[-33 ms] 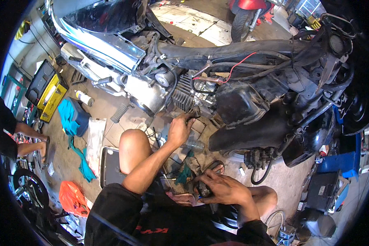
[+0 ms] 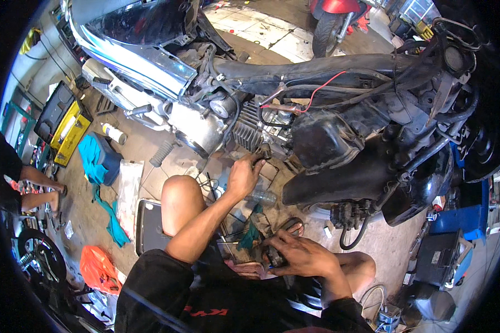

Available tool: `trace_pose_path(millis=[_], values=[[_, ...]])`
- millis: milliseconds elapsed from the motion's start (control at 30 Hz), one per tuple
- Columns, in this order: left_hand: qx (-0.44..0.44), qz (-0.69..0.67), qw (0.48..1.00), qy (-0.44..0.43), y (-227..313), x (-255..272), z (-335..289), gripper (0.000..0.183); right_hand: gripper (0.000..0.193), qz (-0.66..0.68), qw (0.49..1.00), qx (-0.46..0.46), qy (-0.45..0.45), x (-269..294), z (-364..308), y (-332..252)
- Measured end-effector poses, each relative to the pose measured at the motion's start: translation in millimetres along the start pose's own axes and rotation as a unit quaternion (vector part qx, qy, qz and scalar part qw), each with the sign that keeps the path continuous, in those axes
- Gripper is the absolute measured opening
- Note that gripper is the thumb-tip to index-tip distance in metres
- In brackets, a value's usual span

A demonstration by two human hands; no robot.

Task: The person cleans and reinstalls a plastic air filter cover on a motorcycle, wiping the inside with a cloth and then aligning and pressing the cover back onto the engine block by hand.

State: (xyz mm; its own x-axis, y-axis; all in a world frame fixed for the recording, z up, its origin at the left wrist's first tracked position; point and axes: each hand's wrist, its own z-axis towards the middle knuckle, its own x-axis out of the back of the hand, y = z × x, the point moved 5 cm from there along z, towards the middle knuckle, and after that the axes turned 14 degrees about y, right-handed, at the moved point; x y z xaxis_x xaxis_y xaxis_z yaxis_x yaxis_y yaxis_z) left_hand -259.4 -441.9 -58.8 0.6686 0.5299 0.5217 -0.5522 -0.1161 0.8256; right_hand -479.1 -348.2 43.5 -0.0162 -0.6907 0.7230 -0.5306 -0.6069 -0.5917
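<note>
A partly stripped motorcycle [image 2: 311, 69] lies across the view in front of me, with its finned engine cylinder [image 2: 247, 132] bare. My left hand [image 2: 243, 176] reaches up to just below the cylinder. Its fingers are closed on a small dark part [image 2: 266, 150] whose kind I cannot tell. Low in the view, between my knees, my right hand [image 2: 306, 256] is curled around a dark rounded object [image 2: 275, 256], mostly covered by the fingers. A teal cloth [image 2: 249, 237] lies beside that hand. A clear plastic bottle [image 2: 264, 196] is on the floor between the hands.
On the left are a yellow-black toolbox [image 2: 72, 132], a blue bin [image 2: 112, 161] draped with cloth, a black tray [image 2: 148, 226] and an orange bag [image 2: 100, 270]. Another person's legs [image 2: 41, 188] are at the far left. A black battery-like box [image 2: 438, 258] stands at right.
The other person's foot at the far left has shifted slightly. My hands and the motorcycle show no visible movement.
</note>
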Motion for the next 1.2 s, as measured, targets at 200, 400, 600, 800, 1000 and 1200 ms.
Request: trace_pose_path(millis=[200, 400, 600, 800, 1000, 1200], values=[[-0.042, 0.066, 0.997, -0.011, 18.4, 9.7, -2.0, 0.028, 0.078, -0.041, 0.992, 0.072, 0.091, -25.6, -1.6, 8.5], [-0.056, -0.078, 0.995, 0.021, 54.3, 55.3, -4.7, 0.019, 0.077, -0.014, 0.994, 0.060, 0.095, -14.4, -5.8, 0.9], [0.011, -0.206, 0.973, 0.104, 69.5, 96.8, 17.4, 0.021, 0.073, -0.014, 0.997, 0.033, 0.069, -13.5, -11.3, -4.2], [-0.089, -0.356, 0.925, 0.095, 184.7, 121.5, 53.4, 0.024, 0.078, -0.010, 0.997, 0.025, 0.068, -16.6, -17.9, 0.1], [-0.123, -0.439, 0.885, 0.097, 212.4, 109.4, 62.4, 0.011, 0.079, -0.002, 0.996, 0.030, 0.078, -16.7, -23.3, 4.4], [-0.097, -0.350, 0.928, 0.084, 191.6, 98.7, 52.9, 0.023, 0.078, -0.039, 0.993, 0.026, 0.112, -25.7, -24.7, 17.0]])
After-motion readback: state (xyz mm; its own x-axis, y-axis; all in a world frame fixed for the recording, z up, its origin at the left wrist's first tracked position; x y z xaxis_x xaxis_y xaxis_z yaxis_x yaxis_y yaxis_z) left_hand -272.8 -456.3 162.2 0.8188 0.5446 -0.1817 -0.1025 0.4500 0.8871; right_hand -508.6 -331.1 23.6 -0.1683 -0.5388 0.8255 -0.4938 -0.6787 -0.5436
